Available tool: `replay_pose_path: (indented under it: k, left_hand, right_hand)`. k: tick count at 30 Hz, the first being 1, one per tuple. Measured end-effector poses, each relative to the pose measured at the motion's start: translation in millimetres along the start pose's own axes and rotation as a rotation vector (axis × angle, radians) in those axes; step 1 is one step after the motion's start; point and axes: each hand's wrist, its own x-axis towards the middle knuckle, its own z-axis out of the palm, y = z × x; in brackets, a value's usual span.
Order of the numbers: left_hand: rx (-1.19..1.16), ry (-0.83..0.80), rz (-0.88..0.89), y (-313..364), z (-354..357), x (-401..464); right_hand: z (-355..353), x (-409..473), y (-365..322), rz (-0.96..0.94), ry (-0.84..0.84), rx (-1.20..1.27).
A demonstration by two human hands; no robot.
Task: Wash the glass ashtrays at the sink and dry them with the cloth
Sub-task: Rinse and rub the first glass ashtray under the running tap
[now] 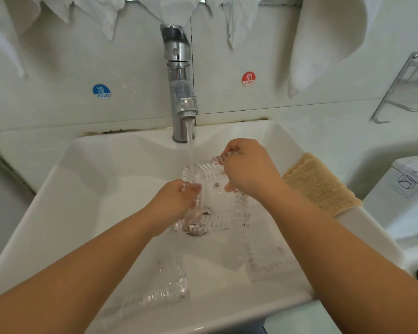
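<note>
While water runs in a thin stream from the chrome tap (182, 92) into the white sink (101, 189), both hands hold one ribbed glass ashtray (211, 182) tilted up over the drain (198, 231), right under the flow. The left hand (176, 201) has its grip curled round the ashtray's lower left edge, fingers wrapped behind the glass; the right hand (249, 167) pinches the upper right corner, thumb and fingers closed on the rim. Two more glass ashtrays lie in the basin nearer the person — one at the lower left (164, 285), one at the lower right (268, 259) — each flat on the sink floor and apart from the held one. A tan cloth (321, 184) hangs over the sink's right rim, just beside the right forearm. White towels (323, 44) hang on the wall above, and round stickers marked COLD (101, 91) and HOT (248, 79) sit to either side of the tap.
</note>
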Motion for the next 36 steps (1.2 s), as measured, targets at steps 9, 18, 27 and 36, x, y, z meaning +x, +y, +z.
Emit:
replay_pose_path:
  k: [9,18,27,36]
  left_hand:
    - [-0.13,-0.1,-0.086,9,-14,-8]
    - [-0.548,0.078,-0.316,20,-33,-11]
    - [-0.858,0.186,-0.287,23,-16,-20]
    - [-0.546,0.495,-0.067,22,-32,-14]
  right_hand:
    - [-5,6,4,0.143,-0.029,0.139]
    - [3,9,6,0.363,-0.067,0.513]
    - [25,15,19,0.426,-0.085,0.737]
    - [32,0,14,0.234,-0.454,0.26]
